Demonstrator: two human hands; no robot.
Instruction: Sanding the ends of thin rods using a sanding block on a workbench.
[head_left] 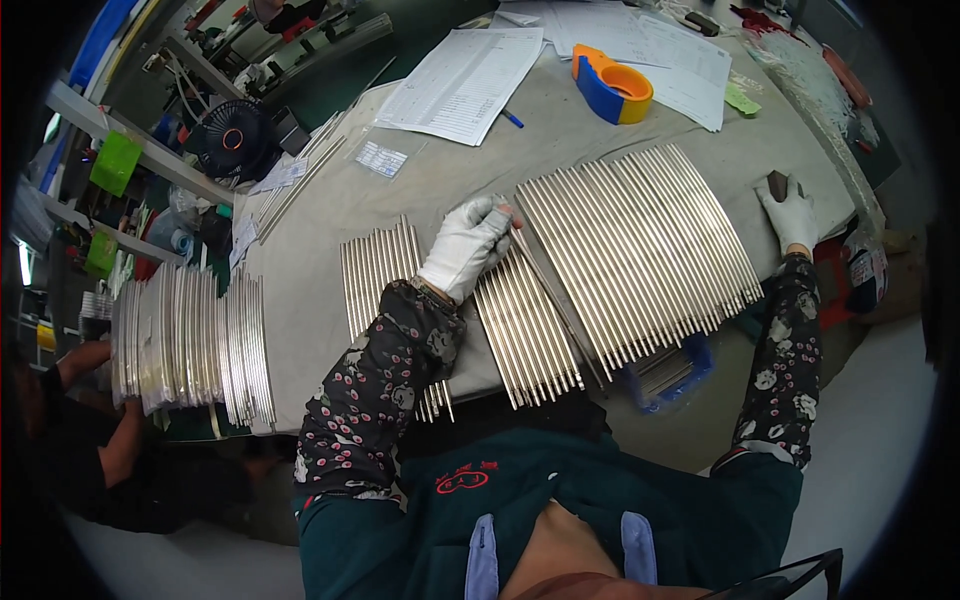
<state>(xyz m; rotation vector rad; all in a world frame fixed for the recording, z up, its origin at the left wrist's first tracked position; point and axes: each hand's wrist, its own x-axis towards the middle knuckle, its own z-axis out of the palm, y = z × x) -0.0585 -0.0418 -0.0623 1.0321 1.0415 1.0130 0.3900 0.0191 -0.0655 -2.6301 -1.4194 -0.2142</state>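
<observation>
My left hand [465, 245], in a white glove with a fingertip showing, is closed at the upper end of a thin metal rod [552, 290]. This rod slants down toward the table's near edge, between a narrow row of metal rods [525, 340] and a wide row of rods [640, 250]. Another group of rods [375, 270] lies to the left, partly covered by my left forearm. Far to the right, my gloved right hand [790, 218] rests at the table's side, its fingers around a small dark brown block [778, 185].
Printed sheets [460, 85], an orange and blue tape dispenser [612, 88] and a blue pen [512, 118] lie on the far side. A black fan [233, 138] stands at the left. Bundled rods [190, 340] lie by another person's arms [122, 440]. A blue crate [670, 375] sits below the near edge.
</observation>
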